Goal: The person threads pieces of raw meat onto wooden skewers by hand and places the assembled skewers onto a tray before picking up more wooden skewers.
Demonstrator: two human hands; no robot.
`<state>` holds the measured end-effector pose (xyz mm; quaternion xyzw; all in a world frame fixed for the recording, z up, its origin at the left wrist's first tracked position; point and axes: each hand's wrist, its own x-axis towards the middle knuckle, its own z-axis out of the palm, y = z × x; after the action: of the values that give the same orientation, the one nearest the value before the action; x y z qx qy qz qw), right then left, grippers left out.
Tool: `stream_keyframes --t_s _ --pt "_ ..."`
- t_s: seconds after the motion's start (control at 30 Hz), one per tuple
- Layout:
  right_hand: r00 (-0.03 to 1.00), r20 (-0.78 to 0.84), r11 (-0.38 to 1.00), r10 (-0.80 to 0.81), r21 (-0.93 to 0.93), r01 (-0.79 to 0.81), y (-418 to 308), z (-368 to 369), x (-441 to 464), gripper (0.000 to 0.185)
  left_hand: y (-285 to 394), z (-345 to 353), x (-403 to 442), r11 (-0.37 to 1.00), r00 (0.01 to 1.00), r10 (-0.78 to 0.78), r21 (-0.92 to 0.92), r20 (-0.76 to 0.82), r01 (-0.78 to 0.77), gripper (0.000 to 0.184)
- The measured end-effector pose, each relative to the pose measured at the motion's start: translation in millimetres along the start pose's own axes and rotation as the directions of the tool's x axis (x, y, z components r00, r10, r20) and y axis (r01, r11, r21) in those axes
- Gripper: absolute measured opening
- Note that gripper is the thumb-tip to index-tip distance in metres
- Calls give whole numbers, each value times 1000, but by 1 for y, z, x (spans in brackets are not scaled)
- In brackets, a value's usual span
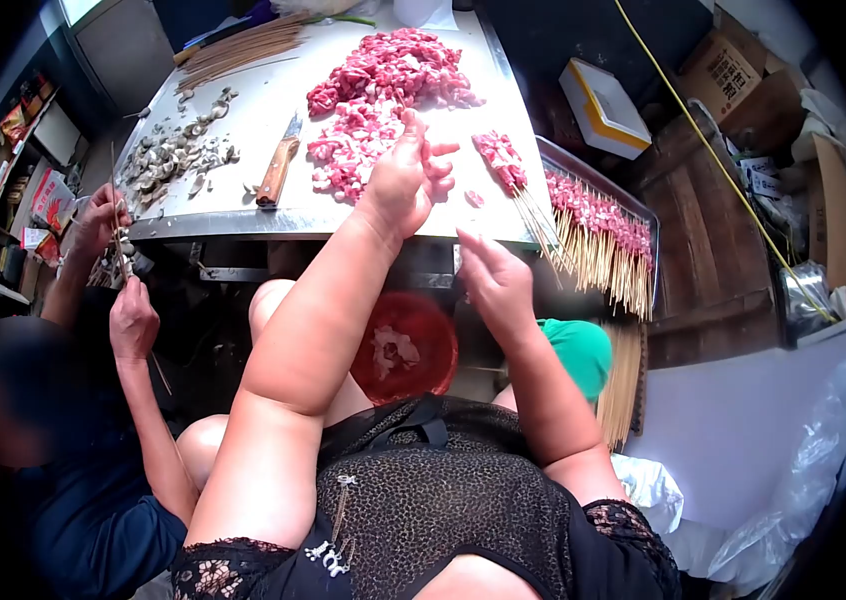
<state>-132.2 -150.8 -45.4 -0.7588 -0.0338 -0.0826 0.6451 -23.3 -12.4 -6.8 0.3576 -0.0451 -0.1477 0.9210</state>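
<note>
My left hand (pixel 408 180) is over the table's front edge, thumb up and fingers apart, with nothing visible in it. Behind it lies a large heap of raw pink meat pieces (pixel 393 75), which the hand partly overlaps in view. My right hand (pixel 495 285) hangs just in front of the table edge, its fingers stretched toward the left and slightly apart; I make out nothing in it. Beyond it, a small bunch of meat skewers (pixel 501 163) rests on the table with the sticks hanging over the edge. One loose meat piece (pixel 474 198) lies between the hands.
A wooden-handled knife (pixel 279 170), grey meat pieces (pixel 178 150) and bare sticks (pixel 243 52) lie on the table (pixel 263 105). A tray (pixel 656 225) of finished skewers stands right. Below is a red bucket (pixel 433 370). At left, a co-worker's hands (pixel 133 320) hold a stick.
</note>
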Motion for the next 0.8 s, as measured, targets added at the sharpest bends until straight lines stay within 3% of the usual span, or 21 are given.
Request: stream_keyframes --t_s 0.07,0.13,0.23,0.3,0.37,0.43,0.5,0.6,0.7,0.8 --pt "993 -83 996 -85 3 85 3 -6 -2 23 1 1 -3 1000 999 3 -4 50 -3 51" --pt "993 -115 997 -37 63 45 -5 -12 -4 22 1 -2 -1 996 986 -87 44 139 81 60" --pt "991 -134 998 -2 60 10 -8 -17 -4 22 -9 2 -10 926 954 -266 312 140 212 49" --pt "994 -109 996 -11 88 21 -7 -16 -4 23 -23 2 -12 946 940 -264 247 218 209 36" --pt "995 -84 979 45 200 -28 -2 -14 -9 24 -26 3 -14 955 957 -250 199 148 219 33" --pt "997 -71 981 23 195 -9 -3 -13 -10 24 -25 4 -14 957 963 -241 192 120 216 32" --pt "982 38 915 186 357 -187 -13 -15 -12 23 -25 4 -14 959 968 -232 187 90 213 32" --pt "965 90 874 244 410 -260 -16 -20 -10 23 -25 1 -11 963 966 -223 182 128 198 33" --pt "961 63 863 270 427 -270 -13 -26 -9 23 -22 1 -8 929 963 -234 321 131 182 39" --pt "971 28 892 236 391 -228 -10 -30 -8 22 -18 1 -2 920 986 -162 353 -48 168 61"
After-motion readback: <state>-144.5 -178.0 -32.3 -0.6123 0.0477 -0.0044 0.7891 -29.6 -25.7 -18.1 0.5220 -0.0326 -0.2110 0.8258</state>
